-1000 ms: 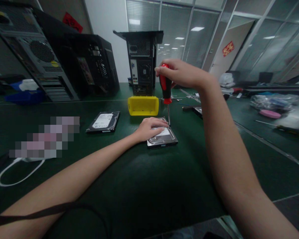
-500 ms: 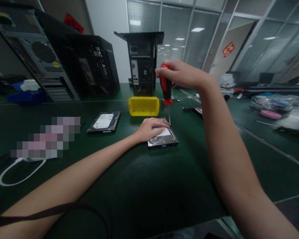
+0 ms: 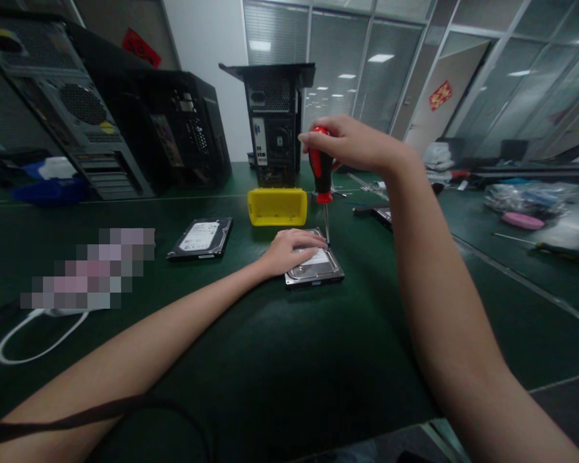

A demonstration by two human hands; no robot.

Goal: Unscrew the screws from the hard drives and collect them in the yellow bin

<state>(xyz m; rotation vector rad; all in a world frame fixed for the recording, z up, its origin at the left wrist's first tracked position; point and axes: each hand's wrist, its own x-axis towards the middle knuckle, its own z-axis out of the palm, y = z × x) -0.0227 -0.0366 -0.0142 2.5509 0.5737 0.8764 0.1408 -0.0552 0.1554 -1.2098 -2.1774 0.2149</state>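
1. Fingers of my right hand (image 3: 350, 141): curled closed around the red-and-black handle of the screwdriver (image 3: 323, 170), thumb side near the top. Shaft points down, close to upright.
2. Fingers of my left hand (image 3: 289, 252): extended and fairly flat, laid over the upper left part of the near hard drive (image 3: 318, 273), not wrapped round it. Thumb lies across its label.
3. Near hard drive: flat on the green table (image 3: 270, 360), in front of me, under my left hand. Screwdriver tip comes down at its right side, just beside my left fingertips. Whether the tip sits in a screw, I cannot tell.
4. Yellow tray (image 3: 277, 207): just beyond the near hard drive, open side facing me.
5. Second hard drive (image 3: 201, 236): flat on the table, left of my left hand, well apart from it, white label up.
6. Beyond the yellow tray, a black computer tower (image 3: 276, 122) stands upright; two more towers, one black (image 3: 188, 128) and one grey-backed (image 3: 77, 109), stand to the left.
7. Off to the right: a pink disc (image 3: 523, 220) beside clear plastic bags (image 3: 525, 197), and a long-shafted tool (image 3: 564, 253) nearer me, its handle blurred.
8. Left side: pixelated item, unreadable, with a white cord loop (image 3: 38, 354) at its near end.
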